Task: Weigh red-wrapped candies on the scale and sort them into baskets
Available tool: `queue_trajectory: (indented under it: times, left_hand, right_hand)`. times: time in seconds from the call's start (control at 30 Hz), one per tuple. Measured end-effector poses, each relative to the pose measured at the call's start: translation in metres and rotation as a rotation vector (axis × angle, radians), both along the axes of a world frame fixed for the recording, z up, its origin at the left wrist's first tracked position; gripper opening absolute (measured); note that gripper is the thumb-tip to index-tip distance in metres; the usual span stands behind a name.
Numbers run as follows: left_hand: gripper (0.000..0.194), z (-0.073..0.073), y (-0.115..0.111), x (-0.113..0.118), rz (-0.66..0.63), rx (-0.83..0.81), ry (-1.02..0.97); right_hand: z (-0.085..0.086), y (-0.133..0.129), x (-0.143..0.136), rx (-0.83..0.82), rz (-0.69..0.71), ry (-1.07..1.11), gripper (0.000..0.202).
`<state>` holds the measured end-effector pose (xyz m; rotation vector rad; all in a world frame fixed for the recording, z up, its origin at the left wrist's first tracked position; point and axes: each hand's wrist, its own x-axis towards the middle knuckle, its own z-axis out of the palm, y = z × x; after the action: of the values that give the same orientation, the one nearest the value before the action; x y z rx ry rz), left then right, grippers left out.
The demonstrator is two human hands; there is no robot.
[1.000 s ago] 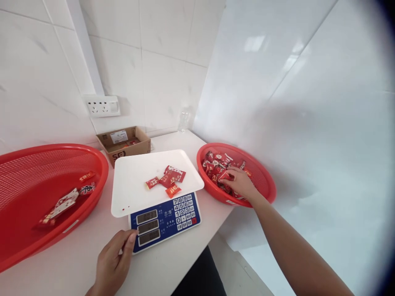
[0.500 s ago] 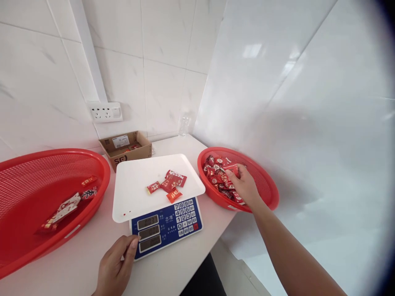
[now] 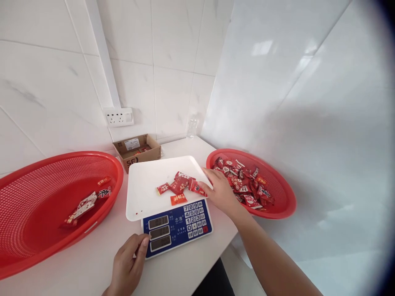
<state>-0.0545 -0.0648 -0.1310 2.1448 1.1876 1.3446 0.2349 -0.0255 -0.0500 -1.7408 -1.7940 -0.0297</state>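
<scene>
My right hand is over the right edge of the scale's white tray, thumb and fingers apart. A red candy packet lies at the thumb tip, on the tray. Beside it are several more wrapped candies, red ones and an orange one. My left hand is closed, thumb against forefinger, with its fingertips at the left edge of the blue scale panel; nothing shows in it. Right of the tray stands a red basket full of red candy packets.
A larger red basket at the left holds a few packets. Behind the tray sits an open cardboard box. A clear plastic bottle stands in the corner by the tiled wall, below and right of a power socket.
My right hand has moved left from the right basket to the tray, bringing a red packet that now lies by the other candies. My left hand stays at the scale. The view has shifted slightly.
</scene>
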Motion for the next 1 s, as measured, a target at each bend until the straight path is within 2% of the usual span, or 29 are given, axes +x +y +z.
queue_trajectory:
  times: [0.13,0.23,0.37,1.0]
  left_hand:
    - [0.025,0.001,0.0,0.001,-0.008,-0.009,-0.005]
    - [0.026,-0.002,-0.001,0.0,-0.011,-0.05,0.005]
    - [0.025,-0.007,-0.001,0.0,-0.022,-0.068,0.014]
    - [0.017,-0.004,-0.001,0.001,-0.036,-0.009,0.016]
  right_hand:
    - [-0.005,-0.019,0.027,0.014,-0.133,0.048,0.046]
    - [-0.013,-0.036,0.042,-0.141,-0.299,0.054,0.046]
    - [-0.019,-0.047,0.044,-0.338,-0.45,-0.025,0.045]
    - [-0.025,-0.044,0.036,-0.245,-0.496,-0.209,0.035]
